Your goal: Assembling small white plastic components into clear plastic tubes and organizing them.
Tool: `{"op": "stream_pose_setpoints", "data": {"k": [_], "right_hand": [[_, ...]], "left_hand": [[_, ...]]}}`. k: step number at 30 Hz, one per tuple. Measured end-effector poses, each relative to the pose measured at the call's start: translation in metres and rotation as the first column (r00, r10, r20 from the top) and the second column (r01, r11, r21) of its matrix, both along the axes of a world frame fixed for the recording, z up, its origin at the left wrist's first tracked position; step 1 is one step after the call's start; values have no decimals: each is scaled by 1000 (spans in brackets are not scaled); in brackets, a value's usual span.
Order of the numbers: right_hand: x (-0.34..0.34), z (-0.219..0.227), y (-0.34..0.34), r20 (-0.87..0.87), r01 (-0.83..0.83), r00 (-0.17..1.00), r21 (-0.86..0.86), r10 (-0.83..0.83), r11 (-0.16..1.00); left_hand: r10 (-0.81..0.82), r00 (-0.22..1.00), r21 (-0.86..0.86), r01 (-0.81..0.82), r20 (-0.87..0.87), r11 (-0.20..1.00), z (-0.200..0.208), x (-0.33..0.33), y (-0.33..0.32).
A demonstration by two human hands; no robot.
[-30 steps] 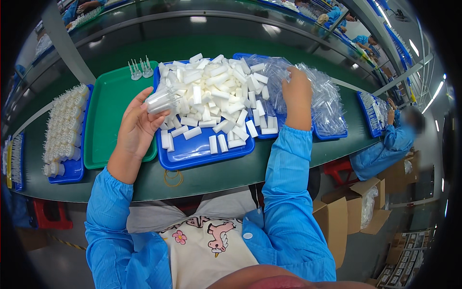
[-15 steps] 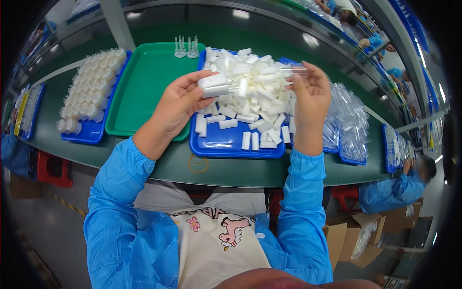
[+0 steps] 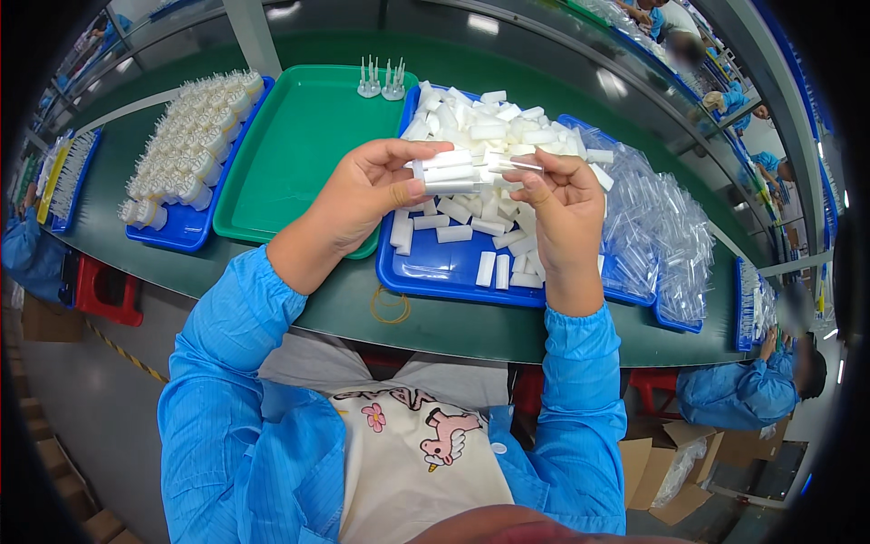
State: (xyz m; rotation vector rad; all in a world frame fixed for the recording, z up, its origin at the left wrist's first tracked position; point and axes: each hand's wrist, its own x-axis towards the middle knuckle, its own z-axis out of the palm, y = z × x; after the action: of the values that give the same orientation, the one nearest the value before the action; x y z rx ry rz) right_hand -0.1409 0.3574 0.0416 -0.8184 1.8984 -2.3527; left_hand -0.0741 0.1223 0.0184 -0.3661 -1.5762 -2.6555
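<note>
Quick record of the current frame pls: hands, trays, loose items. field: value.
left_hand: left hand holds white cylinders in clear plastic
right_hand: right hand pinches a clear piece, exact shape unclear
centre_tray: blue tray, heaped with short white pieces
green_tray: green tray, two clear stemmed parts at far right corner
far_left_tray: rows of whitish stemmed parts
right_side: pile of clear tubes
loose: thin tan bands on the table

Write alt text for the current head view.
A person's left hand holds white cylinders in clear plastic near a slim clear plastic piece in the right hand, above a blue plastic tray heaped with loose white cylinders. A green rectangular tray lies left, piled clear plastic pieces right.
</note>
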Motion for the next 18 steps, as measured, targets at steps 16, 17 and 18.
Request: {"op": "stream_pose_setpoints", "data": {"k": [16,17,18], "right_hand": [[6,-14,-10,-27,-57,998,-46,56,997],[6,-14,-10,-29,-51,998,-39,50,998],[6,-15,-11,-32,-46,998,-32,45,998]], "left_hand": [[-2,994,-147,-14,-108,989,3,-4,-1],[0,994,-147,-16,-109,989,3,-4,-1],[-6,992,-193,-19,-125,981,2,-4,-2]]}}
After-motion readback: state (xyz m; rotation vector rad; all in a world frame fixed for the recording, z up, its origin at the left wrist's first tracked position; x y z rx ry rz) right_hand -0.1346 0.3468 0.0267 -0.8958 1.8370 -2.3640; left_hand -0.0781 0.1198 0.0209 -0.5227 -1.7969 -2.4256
